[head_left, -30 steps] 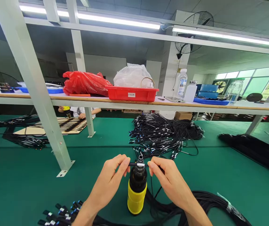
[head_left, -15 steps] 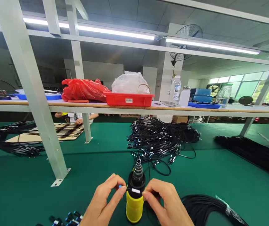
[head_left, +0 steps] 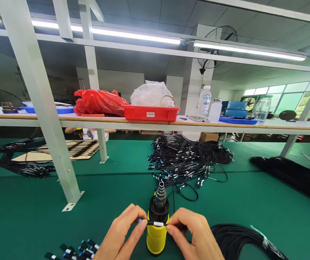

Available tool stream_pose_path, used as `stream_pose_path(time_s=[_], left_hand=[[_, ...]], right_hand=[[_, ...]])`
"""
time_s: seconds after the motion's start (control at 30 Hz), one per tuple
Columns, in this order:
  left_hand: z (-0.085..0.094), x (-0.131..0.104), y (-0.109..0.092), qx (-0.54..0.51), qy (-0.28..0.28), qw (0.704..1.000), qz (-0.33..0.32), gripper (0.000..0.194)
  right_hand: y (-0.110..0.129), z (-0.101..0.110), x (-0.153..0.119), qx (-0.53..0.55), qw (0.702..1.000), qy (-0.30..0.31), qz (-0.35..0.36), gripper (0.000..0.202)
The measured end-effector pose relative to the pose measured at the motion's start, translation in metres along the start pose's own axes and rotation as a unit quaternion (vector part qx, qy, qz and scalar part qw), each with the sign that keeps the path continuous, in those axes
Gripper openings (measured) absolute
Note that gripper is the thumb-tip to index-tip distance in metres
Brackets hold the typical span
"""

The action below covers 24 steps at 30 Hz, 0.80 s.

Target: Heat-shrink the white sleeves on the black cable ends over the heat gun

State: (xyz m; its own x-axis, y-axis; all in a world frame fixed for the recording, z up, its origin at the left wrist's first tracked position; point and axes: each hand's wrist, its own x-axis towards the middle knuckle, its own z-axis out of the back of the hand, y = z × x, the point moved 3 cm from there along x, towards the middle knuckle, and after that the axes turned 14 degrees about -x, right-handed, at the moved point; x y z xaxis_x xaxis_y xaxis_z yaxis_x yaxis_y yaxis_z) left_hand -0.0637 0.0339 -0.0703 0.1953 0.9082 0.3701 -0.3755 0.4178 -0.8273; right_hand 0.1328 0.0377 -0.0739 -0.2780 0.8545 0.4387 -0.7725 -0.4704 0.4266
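A black cable [head_left: 159, 224] with a white sleeve and a blue tip is stretched between my hands. My left hand [head_left: 126, 231] pinches it by the blue-tipped end; my right hand [head_left: 194, 233] pinches the other side of the white section. Just behind it stands a yellow and black heat gun [head_left: 156, 238], upright with its stepped metal nozzle pointing up. The cable crosses in front of the gun's body, below the nozzle; whether they touch I cannot tell. Several cable ends [head_left: 86, 249] with blue tips and white sleeves lie left of my left hand.
A large pile of black cables [head_left: 187, 159] lies beyond the gun. Cable bundles [head_left: 236, 234] rest at the right, with more at the far left. A metal post [head_left: 49, 119] rises from the green bench. Overhead, a shelf bears a red tray [head_left: 151, 115]. Another person's arm shows beyond.
The view has shifted slightly, moving the scene a little to the right. Both hands keep their pinch; the cable sits slightly lower against the heat gun, its white sleeve more level.
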Motion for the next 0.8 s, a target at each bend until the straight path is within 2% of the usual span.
stream_pose_path(time_s=[0.13, 0.23, 0.37, 0.63, 0.8], left_hand=[[-0.001, 0.001, 0.005, 0.009, -0.01, 1.0, -0.002, 0.023], [-0.003, 0.003, 0.008, 0.02, 0.022, 0.999, 0.024, 0.029], [-0.004, 0.009, -0.001, 0.001, 0.055, 0.998, 0.023, 0.038], [-0.002, 0.039, -0.021, -0.022, 0.034, 0.999, 0.002, 0.043], [-0.002, 0.059, -0.024, -0.022, 0.019, 1.0, -0.006, 0.038]], right_hand=[[0.001, 0.0, 0.001, -0.001, 1.0, 0.001, -0.011, 0.015], [0.001, 0.001, 0.001, 0.015, 1.0, -0.001, -0.019, 0.016], [0.003, 0.008, 0.004, 0.027, 1.0, 0.001, -0.011, 0.019], [0.005, 0.037, 0.033, 0.058, 0.998, -0.008, -0.017, 0.022], [-0.004, 0.042, 0.052, 0.065, 0.997, -0.02, -0.022, 0.02]])
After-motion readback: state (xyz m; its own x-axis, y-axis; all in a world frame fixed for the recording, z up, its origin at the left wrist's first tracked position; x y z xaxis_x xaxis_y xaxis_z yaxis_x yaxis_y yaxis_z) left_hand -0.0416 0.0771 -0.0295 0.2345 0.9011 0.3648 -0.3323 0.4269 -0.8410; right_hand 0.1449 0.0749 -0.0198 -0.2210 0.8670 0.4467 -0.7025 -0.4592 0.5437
